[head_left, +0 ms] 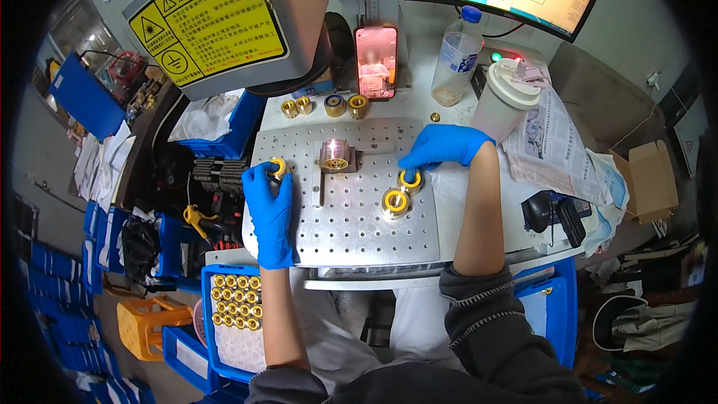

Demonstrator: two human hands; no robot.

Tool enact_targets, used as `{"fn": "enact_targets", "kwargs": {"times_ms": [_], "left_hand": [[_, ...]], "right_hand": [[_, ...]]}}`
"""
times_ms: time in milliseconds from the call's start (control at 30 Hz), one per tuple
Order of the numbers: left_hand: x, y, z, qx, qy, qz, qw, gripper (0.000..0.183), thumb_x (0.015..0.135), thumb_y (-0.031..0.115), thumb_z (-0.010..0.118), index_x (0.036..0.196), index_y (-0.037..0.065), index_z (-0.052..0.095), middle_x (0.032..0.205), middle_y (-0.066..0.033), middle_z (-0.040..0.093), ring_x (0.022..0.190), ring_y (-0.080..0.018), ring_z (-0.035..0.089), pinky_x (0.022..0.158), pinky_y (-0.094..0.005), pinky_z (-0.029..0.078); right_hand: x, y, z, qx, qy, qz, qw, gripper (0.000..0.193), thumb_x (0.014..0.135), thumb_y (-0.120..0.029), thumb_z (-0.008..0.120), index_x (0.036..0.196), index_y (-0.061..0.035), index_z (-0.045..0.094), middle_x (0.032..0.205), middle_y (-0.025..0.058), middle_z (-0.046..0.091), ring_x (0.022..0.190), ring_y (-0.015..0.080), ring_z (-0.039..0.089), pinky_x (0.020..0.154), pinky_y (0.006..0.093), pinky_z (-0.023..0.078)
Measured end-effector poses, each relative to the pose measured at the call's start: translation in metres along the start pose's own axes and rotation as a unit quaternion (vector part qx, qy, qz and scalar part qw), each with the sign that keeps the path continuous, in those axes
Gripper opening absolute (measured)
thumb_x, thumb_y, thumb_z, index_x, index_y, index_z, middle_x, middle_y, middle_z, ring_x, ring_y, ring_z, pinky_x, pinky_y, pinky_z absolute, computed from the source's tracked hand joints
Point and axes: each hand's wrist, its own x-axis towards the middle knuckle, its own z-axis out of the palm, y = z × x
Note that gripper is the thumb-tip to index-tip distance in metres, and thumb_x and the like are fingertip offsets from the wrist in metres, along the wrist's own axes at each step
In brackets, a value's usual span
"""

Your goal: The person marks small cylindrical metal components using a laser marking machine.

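My left hand (269, 213), in a blue glove, has its thumb and fingers closed round a brass fitting (278, 167) at the left of the perforated metal plate (366, 236). Toward the plate's right side, my right hand (447, 147), also gloved in blue, pinches a second brass ring-shaped fitting (410, 181) with a yellow inner ring. A larger fitting (395, 203) of the same look rests right beside it. Between my hands, another brass fitting (334, 155) sits in a small metal holder, with bright pinkish light on its top.
A machine head (299, 0) with a yellow label overhangs the plate. Several fittings (335, 106) stand behind it, near a propped phone (375, 63). A bottle (456, 60) and lidded cup (507, 97) stand right. A blue tray (238, 344) with several fittings sits lower left.
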Motion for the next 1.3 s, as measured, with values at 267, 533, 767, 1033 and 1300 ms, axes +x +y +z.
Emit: {"fn": "enact_targets", "kwargs": {"times_ms": [267, 533, 767, 1033, 1300], "left_hand": [[-0.002, 0.002, 0.0, -0.001, 0.002, 0.003, 1.0, 0.028, 0.079, 0.006, 0.067, 0.104, 0.001, 0.055, 0.103, -0.0135, 0.047, 0.093, -0.0261, 0.052, 0.083, -0.0338, 0.043], [0.0, -0.001, 0.002, -0.008, 0.004, 0.015, 1.0, 0.03, 0.08, 0.007, 0.067, 0.107, 0.001, 0.054, 0.106, -0.0152, 0.048, 0.097, -0.0292, 0.052, 0.085, -0.0355, 0.043], [-0.001, 0.002, 0.002, -0.005, -0.006, 0.005, 1.0, 0.03, 0.081, 0.007, 0.066, 0.108, 0.001, 0.054, 0.106, -0.0147, 0.048, 0.097, -0.0274, 0.052, 0.085, -0.0348, 0.043], [-0.002, -0.005, 0.002, -0.015, 0.002, 0.013, 1.0, 0.031, 0.079, 0.006, 0.067, 0.108, 0.001, 0.054, 0.106, -0.0149, 0.048, 0.098, -0.0284, 0.052, 0.086, -0.0351, 0.043], [-0.002, -0.004, 0.0, -0.003, 0.002, 0.018, 1.0, 0.033, 0.078, 0.006, 0.068, 0.108, 0.002, 0.055, 0.108, -0.015, 0.049, 0.099, -0.0296, 0.052, 0.087, -0.0361, 0.043]], "right_hand": [[0.011, 0.013, -0.003, 0.098, 0.047, 0.068, 0.992, 0.033, 0.082, -0.035, 0.067, 0.082, -0.0018, 0.071, 0.075, 0.0045, 0.067, 0.061, 0.0088, 0.058, 0.057, 0.0191, 0.049], [0.023, 0.017, -0.001, 0.081, 0.092, 0.07, 0.99, 0.043, 0.075, -0.044, 0.073, 0.085, -0.0018, 0.07, 0.065, 0.0025, 0.056, 0.053, 0.0078, 0.05, 0.049, 0.0193, 0.045], [0.036, -0.004, 0.009, 0.228, 0.176, 0.002, 0.958, 0.036, 0.087, -0.038, 0.058, 0.103, -0.0068, 0.065, 0.087, 0.006, 0.063, 0.074, 0.0127, 0.061, 0.067, 0.0232, 0.053], [0.068, -0.008, 0.031, 0.458, 0.2, -0.068, 0.864, 0.033, 0.096, -0.027, 0.044, 0.121, -0.0048, 0.049, 0.109, 0.0121, 0.061, 0.095, 0.0266, 0.065, 0.075, 0.0305, 0.056], [0.075, -0.01, 0.038, 0.449, 0.212, -0.063, 0.866, 0.035, 0.096, -0.026, 0.044, 0.123, -0.0049, 0.049, 0.106, 0.0116, 0.062, 0.088, 0.0225, 0.066, 0.073, 0.0299, 0.056]]}}
